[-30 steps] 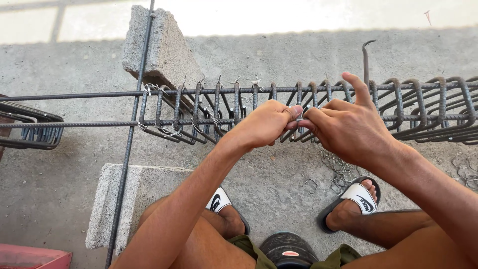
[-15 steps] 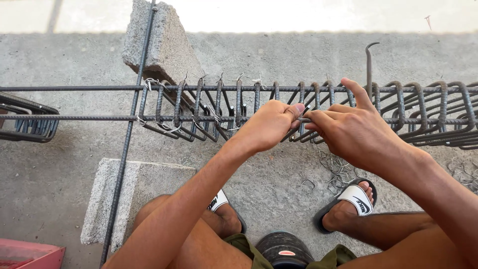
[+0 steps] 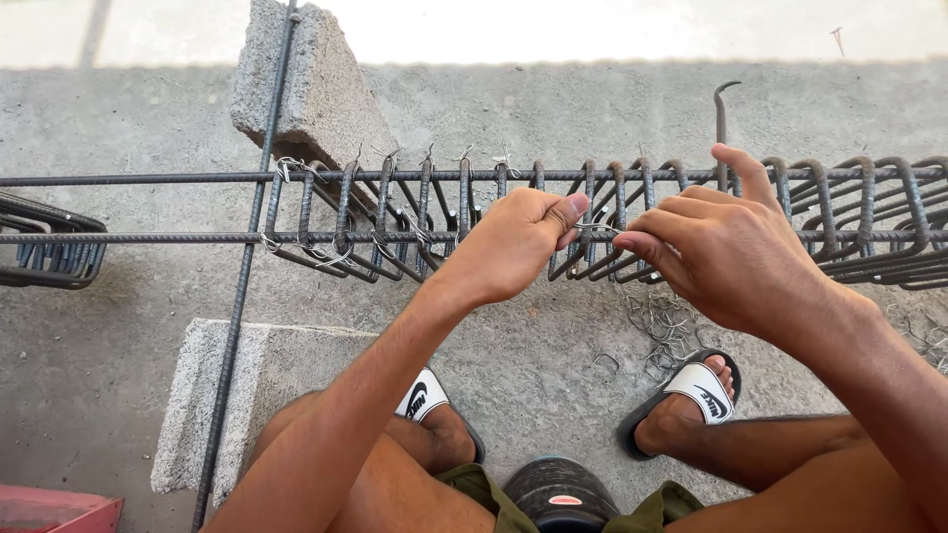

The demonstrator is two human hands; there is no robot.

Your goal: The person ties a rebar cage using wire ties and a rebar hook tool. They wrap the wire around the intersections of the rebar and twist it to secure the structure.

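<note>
We have both hands at the rebar cage [image 3: 612, 212], approx. mid-span, on the near longitudinal bar [image 3: 148, 238]. Left hand [image 3: 513, 242] is clenched, thumb pressing a thin tie wire [image 3: 595, 228] against the bar. Right hand [image 3: 721, 247] pinches the other end of the same wire betw. thumb and forefinger, remaining fingers spread over the stirrups [image 3: 849, 212].

The cage rests across a concrete block [image 3: 316, 94] at the far side; a second block [image 3: 212, 395] lies on the floor nearer us.

Risks, in our judgement:
- Cut wire ends stick up at each finished tie [image 3: 430, 158]; bare skin could get pricked or scratched.
- Wire is thin and our pinch is light; it may slip or spring free before it's twisted tight, leaving a loose stirrup.
- Loose wire offcuts [image 3: 662, 321] litter the floor next to the open sandals [image 3: 696, 390]; toes are exposed.
- A hooked tool [image 3: 721, 118] hangs on the far bar, just beyond the right hand; a knock could drop it.
</note>
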